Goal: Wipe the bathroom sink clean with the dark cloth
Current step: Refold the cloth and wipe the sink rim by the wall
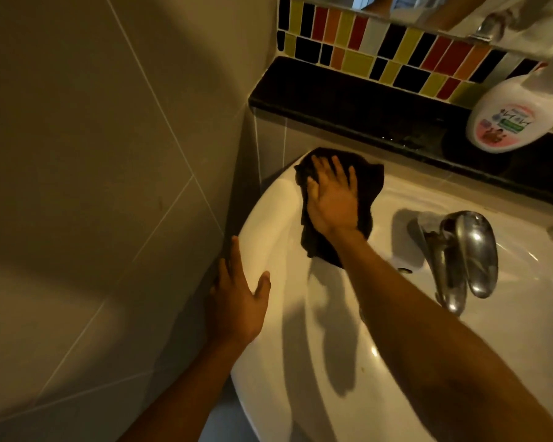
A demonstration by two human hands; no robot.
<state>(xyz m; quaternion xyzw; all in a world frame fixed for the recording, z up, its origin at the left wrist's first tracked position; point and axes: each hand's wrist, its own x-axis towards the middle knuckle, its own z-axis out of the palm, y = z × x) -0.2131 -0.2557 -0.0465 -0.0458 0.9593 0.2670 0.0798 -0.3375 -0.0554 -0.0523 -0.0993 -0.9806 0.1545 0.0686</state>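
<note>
Our right hand [332,199] presses the dark cloth [369,186] flat, fingers [336,169] spread, on the sink [300,314] rim's far left; unwiped basin lies nearer. Left hand [237,301] braces open.

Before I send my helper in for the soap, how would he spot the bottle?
Find the white sink in the corner, then the black ledge behind it under the coloured tiles. The soap bottle stands at the ledge's right end: the only white, rounded thing there, with a pink and green label.
</note>
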